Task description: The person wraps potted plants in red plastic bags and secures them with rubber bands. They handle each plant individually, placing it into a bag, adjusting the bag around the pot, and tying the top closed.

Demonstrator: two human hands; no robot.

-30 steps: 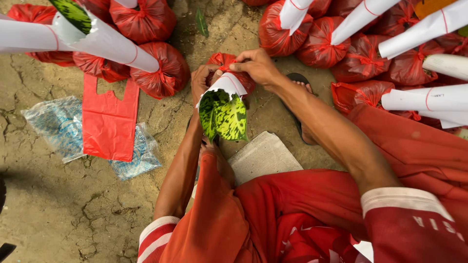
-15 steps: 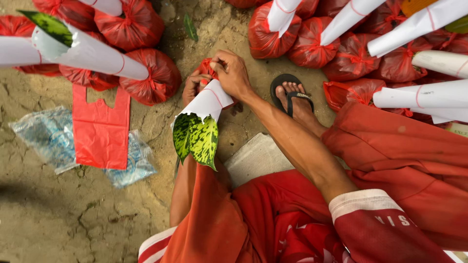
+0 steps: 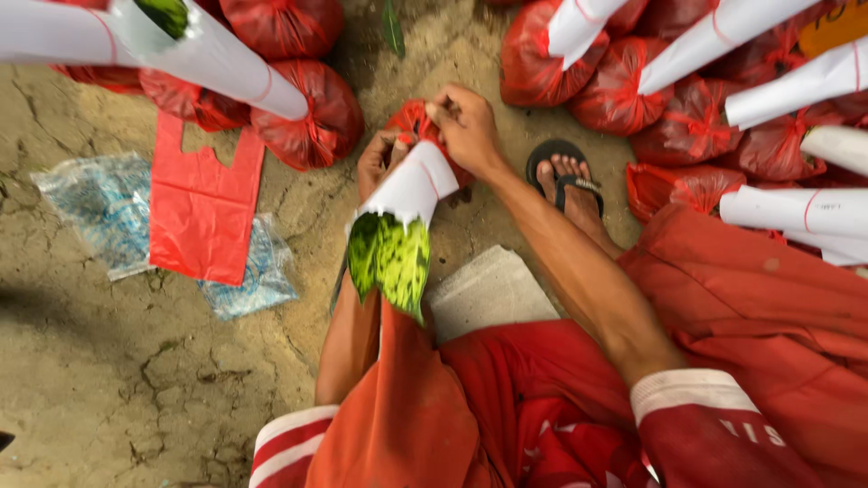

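A small plant with yellow-green leaves [image 3: 391, 259] sticks out of a white paper wrap [image 3: 414, 183] with a thin red band. Its base sits in a red plastic bag [image 3: 412, 118] on the ground. My left hand [image 3: 378, 160] grips the bag and the wrap's lower end from the left. My right hand [image 3: 467, 126] pinches the top of the red bag from the right, fingers closed on the plastic. Both forearms reach forward from my red shorts.
Tied red bags with white paper-wrapped plants lie at top left [image 3: 312, 117] and across the right [image 3: 624, 90]. A flat red bag [image 3: 201, 203] and clear plastic bags [image 3: 99, 212] lie left on cracked dirt. My sandalled foot [image 3: 568, 185] and a grey slab [image 3: 488, 289] are near.
The view has shifted and the wrapped plant has tilted down toward me. My right hand moved from the wrap's side to the bag's top.
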